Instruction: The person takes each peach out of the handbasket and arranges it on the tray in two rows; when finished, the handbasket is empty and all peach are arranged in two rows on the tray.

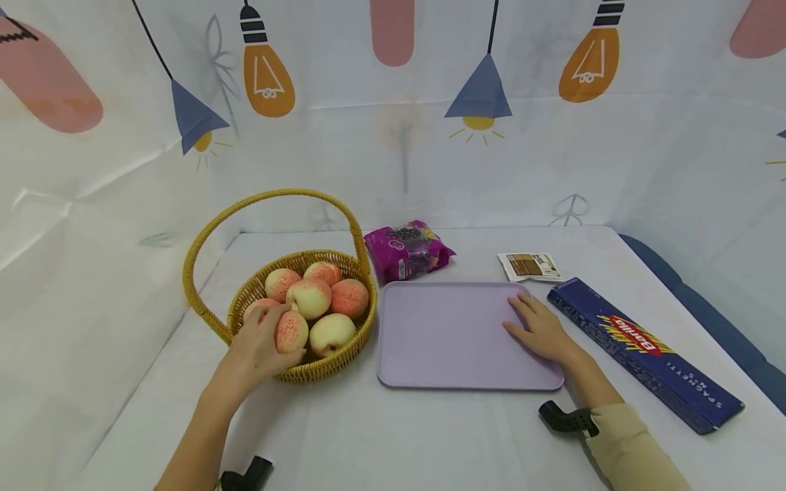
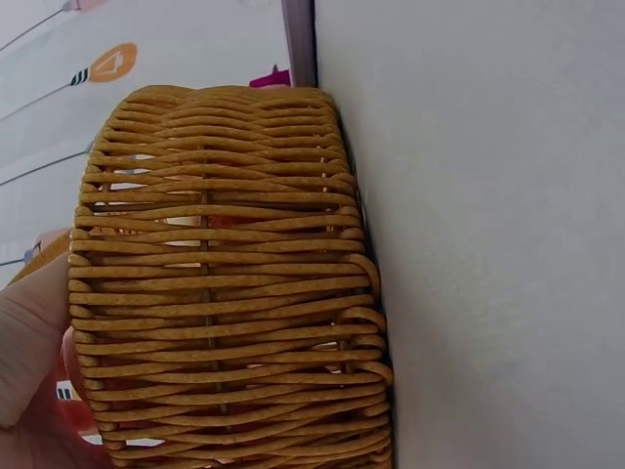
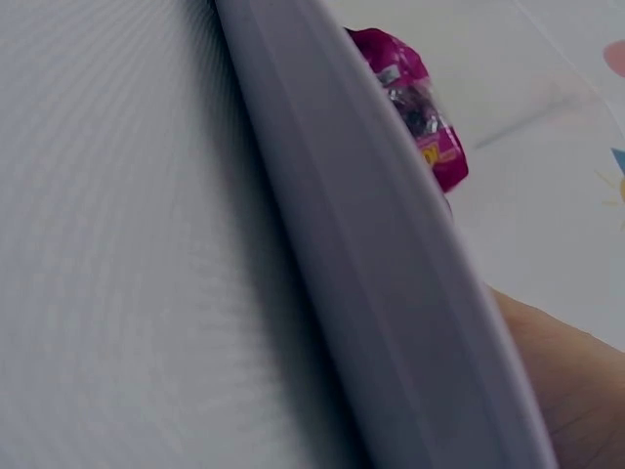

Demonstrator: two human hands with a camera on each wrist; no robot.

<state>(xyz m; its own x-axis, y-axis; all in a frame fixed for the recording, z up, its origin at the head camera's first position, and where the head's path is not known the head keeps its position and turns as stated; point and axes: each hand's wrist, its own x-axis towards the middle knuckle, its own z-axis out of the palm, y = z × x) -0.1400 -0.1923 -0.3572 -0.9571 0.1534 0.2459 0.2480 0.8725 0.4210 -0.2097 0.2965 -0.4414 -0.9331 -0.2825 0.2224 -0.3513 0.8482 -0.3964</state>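
A yellow wicker basket (image 1: 325,372) with a tall arched handle holds several pink and cream peaches (image 1: 309,298). My left hand (image 1: 254,349) reaches over its near rim, thumb and fingers curled round a speckled peach (image 1: 291,332) at the near left. In the left wrist view the woven basket wall (image 2: 225,283) hides most of that grip, and only part of the left hand (image 2: 29,342) shows. My right hand (image 1: 542,329) rests with spread fingers on the right side of a flat lilac tray (image 1: 448,334). The tray's raised edge (image 3: 371,234) fills the right wrist view.
Behind the tray lies a purple snack bag (image 1: 408,251). A small white and brown packet (image 1: 529,266) lies at the back right. Along the right side stretches a long blue spaghetti box (image 1: 645,354). A white printed sheet (image 1: 393,150) hangs behind the white table (image 1: 381,443).
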